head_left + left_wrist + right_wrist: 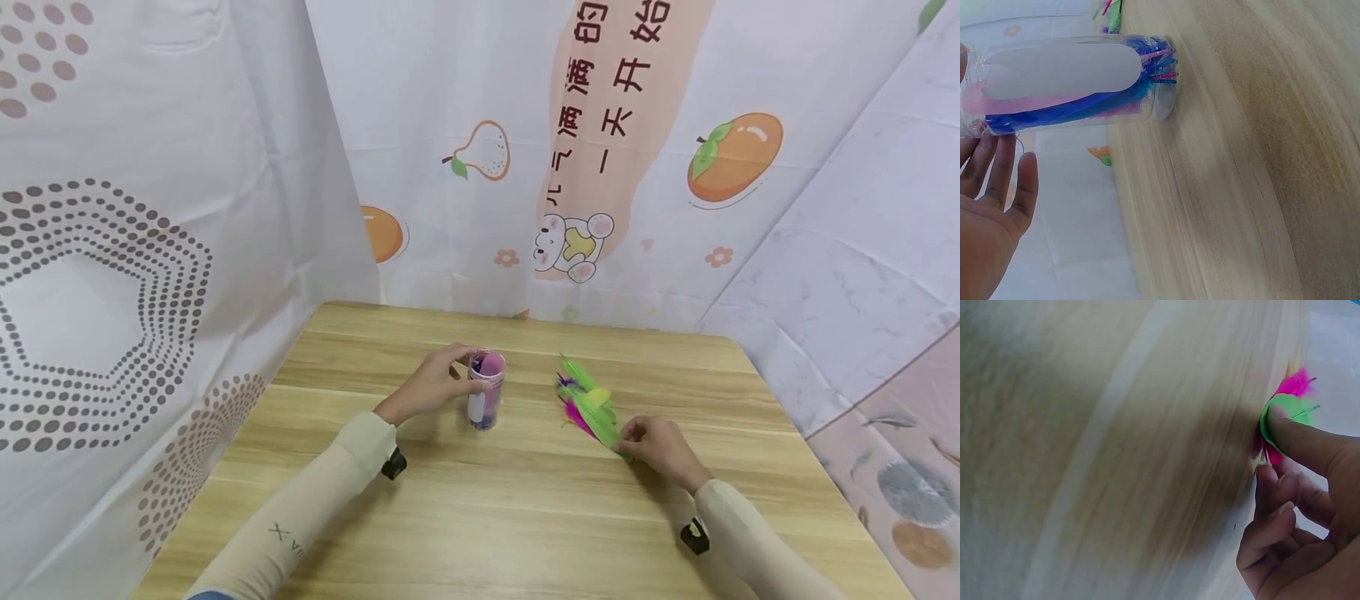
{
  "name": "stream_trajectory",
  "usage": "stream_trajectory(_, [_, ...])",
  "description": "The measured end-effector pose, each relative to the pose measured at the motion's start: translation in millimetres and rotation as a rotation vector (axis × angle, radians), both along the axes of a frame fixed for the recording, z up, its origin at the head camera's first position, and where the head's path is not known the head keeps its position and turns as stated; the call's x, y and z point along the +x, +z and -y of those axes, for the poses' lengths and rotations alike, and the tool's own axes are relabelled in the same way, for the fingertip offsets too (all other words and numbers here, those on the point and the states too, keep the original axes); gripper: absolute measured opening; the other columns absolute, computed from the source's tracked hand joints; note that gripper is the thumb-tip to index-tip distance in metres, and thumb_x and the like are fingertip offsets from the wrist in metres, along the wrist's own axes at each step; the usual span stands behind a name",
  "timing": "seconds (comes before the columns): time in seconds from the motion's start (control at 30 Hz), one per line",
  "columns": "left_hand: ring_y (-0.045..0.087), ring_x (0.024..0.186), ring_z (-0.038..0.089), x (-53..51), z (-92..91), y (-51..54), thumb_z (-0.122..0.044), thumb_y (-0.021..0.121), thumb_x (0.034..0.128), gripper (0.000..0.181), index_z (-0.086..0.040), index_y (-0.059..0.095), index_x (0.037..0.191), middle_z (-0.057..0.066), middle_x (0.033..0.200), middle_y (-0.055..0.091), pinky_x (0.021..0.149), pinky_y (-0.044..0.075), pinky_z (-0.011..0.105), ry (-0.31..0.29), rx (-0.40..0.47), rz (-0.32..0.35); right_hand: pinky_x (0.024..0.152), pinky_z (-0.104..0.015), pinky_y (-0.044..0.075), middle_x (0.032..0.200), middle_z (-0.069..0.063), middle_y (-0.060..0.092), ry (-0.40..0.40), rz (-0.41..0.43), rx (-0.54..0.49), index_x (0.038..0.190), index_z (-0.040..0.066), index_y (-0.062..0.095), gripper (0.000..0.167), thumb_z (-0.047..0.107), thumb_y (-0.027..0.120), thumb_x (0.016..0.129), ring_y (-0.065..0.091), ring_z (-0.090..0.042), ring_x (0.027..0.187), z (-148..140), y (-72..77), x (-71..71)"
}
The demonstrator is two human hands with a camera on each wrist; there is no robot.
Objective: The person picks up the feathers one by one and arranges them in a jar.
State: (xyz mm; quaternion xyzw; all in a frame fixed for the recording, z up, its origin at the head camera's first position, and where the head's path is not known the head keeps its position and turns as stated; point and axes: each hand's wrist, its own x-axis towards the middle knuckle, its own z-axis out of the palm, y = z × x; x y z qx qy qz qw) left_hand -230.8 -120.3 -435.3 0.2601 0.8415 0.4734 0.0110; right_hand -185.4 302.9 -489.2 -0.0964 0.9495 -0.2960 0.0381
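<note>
A clear jar (486, 390) with pink, blue and purple feathers inside stands upright on the table. My left hand (438, 383) grips it near the rim, thumb on the near side and fingers behind. In the left wrist view the jar (1072, 84) shows a blank white label, with feather quills (1163, 75) gathered at its base. To the right lies a loose bunch of feathers (588, 404), mostly green with some magenta, purple and yellow. My right hand (660, 450) pinches its near end. The right wrist view has the thumb pressed on a green feather (1285, 415), magenta ones beside it.
The wooden table (465, 517) spans the area under both arms. Behind it hangs a white curtain (420, 83) printed with fruit and characters. A dotted curtain (172, 250) borders the left side, and a marbled cloth (847, 233) the right.
</note>
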Motion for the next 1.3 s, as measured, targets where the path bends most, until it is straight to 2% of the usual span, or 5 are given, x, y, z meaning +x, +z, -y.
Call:
stream_trajectory(0.4, [0.057,0.111,0.011,0.5,0.1,1.2,-0.047,0.079,0.0894,0.057,-0.023,0.063,0.139,-0.011,0.119,0.065,0.091,0.051,0.038,-0.001,-0.009,-0.005,0.056,-0.026,0.038,0.074,0.005,0.066,-0.023,0.028,0.011,0.080,0.013,0.076,0.015,0.019,0.075,0.094,0.050,-0.015,0.068,-1,3.4,0.4])
stream_trajectory(0.6, [0.057,0.111,0.013,1.8,-0.6,2.4,-0.043,0.081,0.0894,0.057,-0.022,0.063,0.140,-0.010,0.120,0.065,0.092,0.051,0.040,0.010,-0.004,-0.004,0.062,-0.028,0.044,0.077,0.004,0.071,-0.004,-0.014,0.027,0.087,0.010,0.080,0.014,0.019,0.073,0.096,0.054,-0.013,0.069,-1,6.0,-1.8])
stream_trajectory(0.8, [0.058,0.112,0.015,2.5,-0.5,1.6,-0.042,0.081,0.0890,0.057,-0.021,0.063,0.140,-0.008,0.120,0.065,0.092,0.052,0.043,0.004,0.011,-0.001,0.071,-0.035,0.051,0.086,0.000,0.074,-0.031,-0.064,0.033,0.096,0.008,0.079,0.011,0.017,0.072,0.097,0.061,-0.013,0.076,-2,6.4,-3.0])
stream_trajectory(1.1, [0.057,0.112,0.014,1.2,-0.6,-0.1,-0.043,0.081,0.0891,0.058,-0.022,0.063,0.140,-0.008,0.121,0.065,0.093,0.052,0.045,0.003,0.021,-0.001,0.067,-0.033,0.048,0.085,0.000,0.071,-0.102,-0.022,-0.013,0.096,0.009,0.074,0.013,0.021,0.070,0.098,0.060,-0.015,0.073,-1,11.5,-1.6])
stream_trajectory(1.3, [0.058,0.111,0.014,0.4,-0.5,-0.5,-0.041,0.082,0.0890,0.057,-0.022,0.063,0.140,-0.007,0.121,0.064,0.092,0.052,0.044,0.002,0.023,0.007,0.071,-0.034,0.050,0.091,-0.002,0.074,-0.099,-0.137,-0.031,0.099,0.009,0.076,0.011,0.019,0.071,0.098,0.063,-0.015,0.078,-4,14.8,-4.6])
